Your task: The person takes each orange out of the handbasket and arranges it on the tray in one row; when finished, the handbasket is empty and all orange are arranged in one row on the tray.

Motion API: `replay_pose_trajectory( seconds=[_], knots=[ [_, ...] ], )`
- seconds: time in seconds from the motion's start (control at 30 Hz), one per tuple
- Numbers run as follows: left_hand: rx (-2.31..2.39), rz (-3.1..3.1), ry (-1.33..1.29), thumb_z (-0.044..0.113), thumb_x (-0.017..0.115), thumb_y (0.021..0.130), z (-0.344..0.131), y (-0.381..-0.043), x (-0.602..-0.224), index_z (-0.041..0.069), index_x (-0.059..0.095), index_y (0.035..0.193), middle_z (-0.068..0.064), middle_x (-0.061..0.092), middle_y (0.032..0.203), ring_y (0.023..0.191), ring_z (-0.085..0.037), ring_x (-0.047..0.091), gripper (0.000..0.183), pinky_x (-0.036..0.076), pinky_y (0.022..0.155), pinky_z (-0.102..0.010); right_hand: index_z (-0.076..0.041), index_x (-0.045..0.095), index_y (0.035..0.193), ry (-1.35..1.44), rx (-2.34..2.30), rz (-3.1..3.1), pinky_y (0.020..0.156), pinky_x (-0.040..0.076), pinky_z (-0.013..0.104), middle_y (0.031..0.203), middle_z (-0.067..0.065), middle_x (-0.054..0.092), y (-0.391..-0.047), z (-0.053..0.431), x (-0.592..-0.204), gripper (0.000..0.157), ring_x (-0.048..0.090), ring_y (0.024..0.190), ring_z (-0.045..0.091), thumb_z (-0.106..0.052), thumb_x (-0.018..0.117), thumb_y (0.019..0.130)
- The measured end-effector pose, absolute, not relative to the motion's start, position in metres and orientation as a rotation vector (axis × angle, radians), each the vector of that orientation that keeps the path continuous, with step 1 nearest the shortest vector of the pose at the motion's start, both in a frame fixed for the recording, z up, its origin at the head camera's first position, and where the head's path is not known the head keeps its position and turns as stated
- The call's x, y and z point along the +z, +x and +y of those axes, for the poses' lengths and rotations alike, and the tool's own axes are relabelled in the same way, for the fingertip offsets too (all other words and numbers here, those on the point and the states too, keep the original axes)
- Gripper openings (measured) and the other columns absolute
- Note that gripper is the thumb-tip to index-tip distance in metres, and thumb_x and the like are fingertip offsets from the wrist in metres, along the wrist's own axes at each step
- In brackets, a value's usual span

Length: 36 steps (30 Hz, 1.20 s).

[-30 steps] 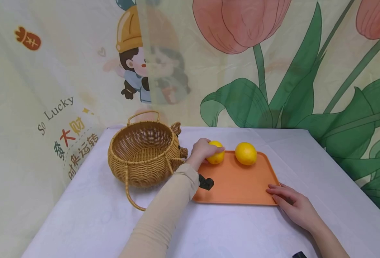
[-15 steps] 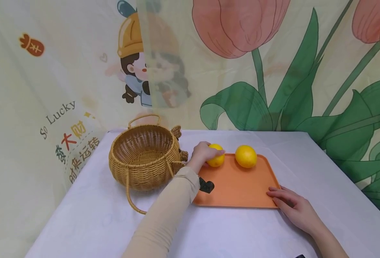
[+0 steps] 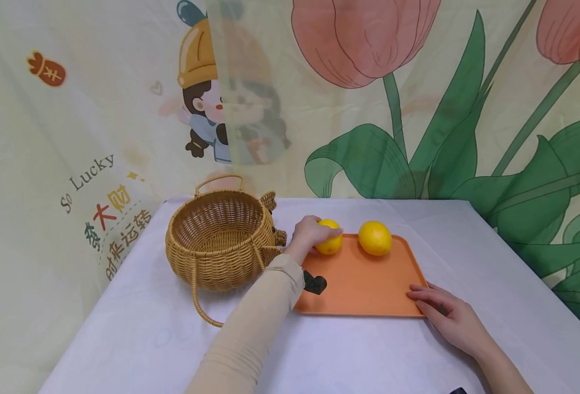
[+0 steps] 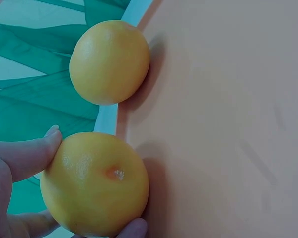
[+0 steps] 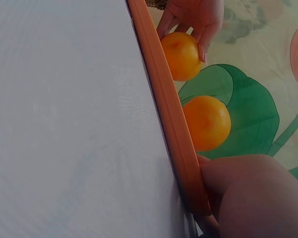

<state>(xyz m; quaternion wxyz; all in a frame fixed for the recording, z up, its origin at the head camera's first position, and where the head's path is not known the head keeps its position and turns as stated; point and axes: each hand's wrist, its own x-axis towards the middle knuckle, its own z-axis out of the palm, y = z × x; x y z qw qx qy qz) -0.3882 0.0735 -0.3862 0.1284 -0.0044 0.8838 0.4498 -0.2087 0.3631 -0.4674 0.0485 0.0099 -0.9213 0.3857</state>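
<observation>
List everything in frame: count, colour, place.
fruits: 2, yellow-orange, at the far edge of the tray; left one gripped by the left hand, right one free beside it, the two apart
tray: 1, orange, on the table right of the basket
basket: 1, tan wicker with handles, on the table left of the tray; nothing visible inside
table: 1, white cloth cover
backdrop: 1, printed fabric with pink tulips, green leaves and a cartoon figure, behind the table
left hand: 1, beige sleeve, fingers curled round the left fruit
right hand: 1, bare, fingers resting on the tray's near right corner
</observation>
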Motion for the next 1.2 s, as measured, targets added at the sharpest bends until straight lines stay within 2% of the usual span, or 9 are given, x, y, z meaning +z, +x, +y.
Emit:
replay_pose_trajectory(
  seconds=[1.2],
  knots=[
    [1.332, 2.559, -0.029, 0.046, 0.082, 0.085, 0.0740, -0.3871, -0.3860, 0.006, 0.056, 0.142, -0.012, 0.061, 0.117, 0.096, -0.026, 0.059, 0.074, 0.061, 0.076, -0.040, -0.016, 0.074, 0.126, 0.049, 1.173, -2.804, 0.109, 0.030, 0.071, 0.141, 0.013, 0.061, -0.2077, 0.3633, -0.4664, 0.027, 0.034, 0.144, 0.045, -0.025, 0.064, 0.103]
  ],
)
